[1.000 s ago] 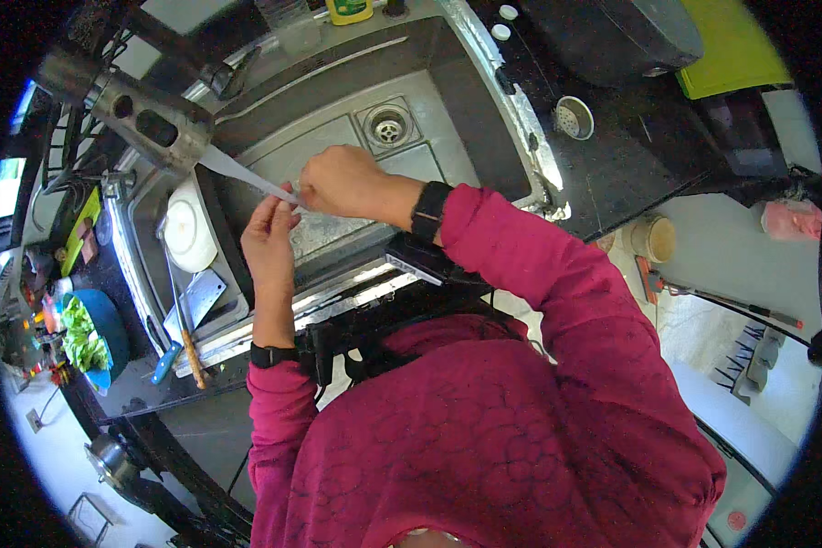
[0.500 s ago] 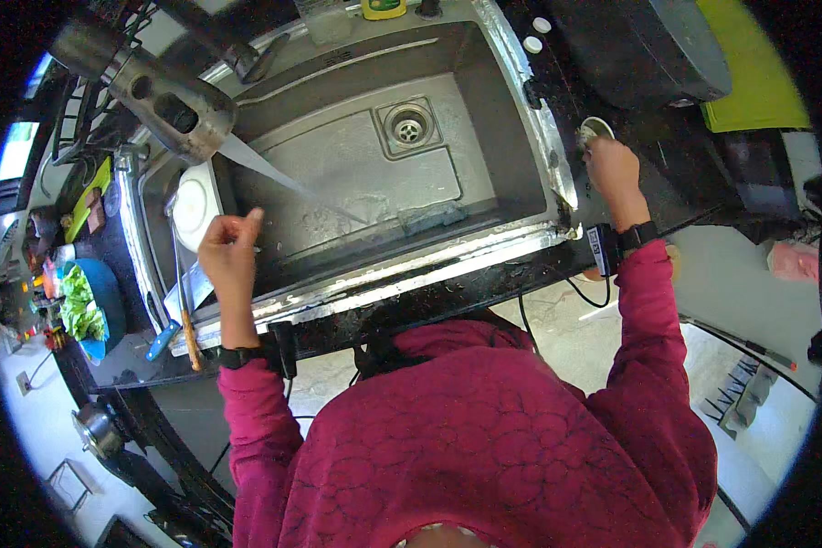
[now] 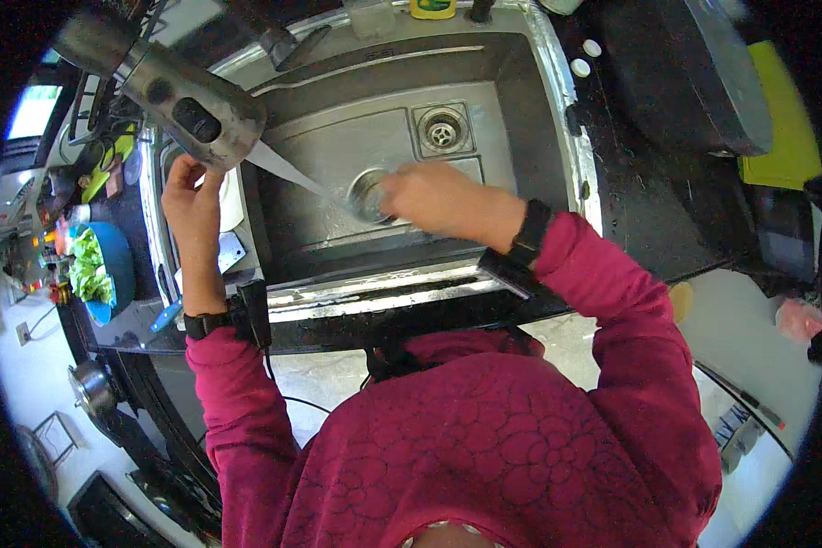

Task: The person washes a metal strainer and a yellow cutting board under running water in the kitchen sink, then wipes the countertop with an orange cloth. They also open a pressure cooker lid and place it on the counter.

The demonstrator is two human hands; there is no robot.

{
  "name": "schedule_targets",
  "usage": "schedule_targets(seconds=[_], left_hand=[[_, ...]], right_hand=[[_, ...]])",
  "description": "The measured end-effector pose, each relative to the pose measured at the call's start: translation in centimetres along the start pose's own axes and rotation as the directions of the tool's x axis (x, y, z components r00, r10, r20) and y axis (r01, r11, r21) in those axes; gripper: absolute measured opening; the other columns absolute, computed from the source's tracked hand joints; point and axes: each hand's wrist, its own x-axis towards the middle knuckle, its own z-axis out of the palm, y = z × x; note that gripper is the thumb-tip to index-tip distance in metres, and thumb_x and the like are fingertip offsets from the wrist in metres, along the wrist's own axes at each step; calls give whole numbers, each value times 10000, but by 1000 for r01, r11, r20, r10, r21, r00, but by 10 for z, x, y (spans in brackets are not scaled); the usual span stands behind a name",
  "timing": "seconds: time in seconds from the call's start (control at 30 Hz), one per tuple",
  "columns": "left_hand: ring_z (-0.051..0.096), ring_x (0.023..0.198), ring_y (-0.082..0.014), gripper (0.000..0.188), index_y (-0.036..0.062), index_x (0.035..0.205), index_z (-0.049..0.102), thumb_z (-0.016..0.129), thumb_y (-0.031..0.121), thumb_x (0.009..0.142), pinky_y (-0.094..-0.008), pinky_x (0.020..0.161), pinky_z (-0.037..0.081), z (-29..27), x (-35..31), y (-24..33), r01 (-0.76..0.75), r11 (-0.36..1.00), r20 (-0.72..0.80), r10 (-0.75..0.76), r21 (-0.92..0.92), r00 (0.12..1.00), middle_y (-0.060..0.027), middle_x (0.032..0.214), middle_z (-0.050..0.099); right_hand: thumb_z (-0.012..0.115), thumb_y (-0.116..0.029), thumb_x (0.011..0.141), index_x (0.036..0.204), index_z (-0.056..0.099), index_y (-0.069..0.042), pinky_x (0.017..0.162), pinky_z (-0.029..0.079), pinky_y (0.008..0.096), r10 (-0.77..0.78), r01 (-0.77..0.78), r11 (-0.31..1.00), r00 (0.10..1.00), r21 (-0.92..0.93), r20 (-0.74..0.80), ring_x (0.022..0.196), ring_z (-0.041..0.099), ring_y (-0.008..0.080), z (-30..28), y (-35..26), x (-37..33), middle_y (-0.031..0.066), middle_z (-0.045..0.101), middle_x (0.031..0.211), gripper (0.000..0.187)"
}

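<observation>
My right hand (image 3: 434,201) reaches over the sink (image 3: 338,137) and grips a small, round, shiny cup (image 3: 363,195) by its near side. The cup sits beside a water stream (image 3: 288,171) that slants out of the metal faucet head (image 3: 205,119). Up at the faucet head's lower edge is my left hand (image 3: 194,205), its fingers curled and their tips partly hidden there. Behind that hand, a white dish (image 3: 232,201) and a knife blade (image 3: 232,251) show at the sink's left edge; the knife's blue handle (image 3: 166,315) points toward me.
On the left counter stands a blue bowl (image 3: 119,265) with lettuce (image 3: 89,269). Two white caps (image 3: 581,68) lie at the right of the sink, near a large dark appliance (image 3: 680,82). A drain (image 3: 443,133) opens in the sink floor.
My right hand has brought the cup from the right counter into the sink, beside the water stream. My left hand has risen to the faucet head. The view has shifted slightly.
</observation>
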Motion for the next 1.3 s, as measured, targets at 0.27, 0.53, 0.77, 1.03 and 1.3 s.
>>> schedule_targets(seconds=[0.27,0.53,0.77,1.03,1.3], left_hand=[[562,829,-115,224,-15,964,618,633,31,746,-257,747,436,1,9,-8,-66,992,38,62,104,997,-65,907,644],[593,851,-182,232,30,997,607,656,126,791,-311,762,467,23,60,-51,-378,900,278,315,216,908,-89,944,624],[579,861,-127,196,37,1019,603,628,82,830,-261,794,464,79,70,15,-243,963,390,179,121,903,-61,976,601],[555,1029,-239,366,102,1135,570,585,-13,788,-310,817,476,99,88,22,-580,813,661,409,50,629,-111,1178,532],[379,1278,-270,473,67,1275,465,502,-39,816,-359,1070,281,96,107,11,-626,780,737,429,-10,522,-101,1345,444]], right_hand=[[541,-105,718,763,625,-5,649,488,441,-1,-109,803,983,585,184,723,606,362,40,13,24,173,613,739,138],[558,-73,694,811,639,-1,716,489,452,453,-465,883,815,-58,360,747,609,375,106,155,-16,222,607,734,160],[489,3,731,1004,585,40,796,504,413,471,-504,863,818,17,329,1010,572,361,170,194,-45,246,599,1022,292],[468,-34,746,977,605,32,838,467,442,532,-592,801,772,88,347,952,583,394,164,186,-49,244,604,1008,277],[594,-98,738,1046,606,-8,884,433,401,489,-582,780,797,232,356,998,552,348,106,164,-29,188,593,1010,321]])
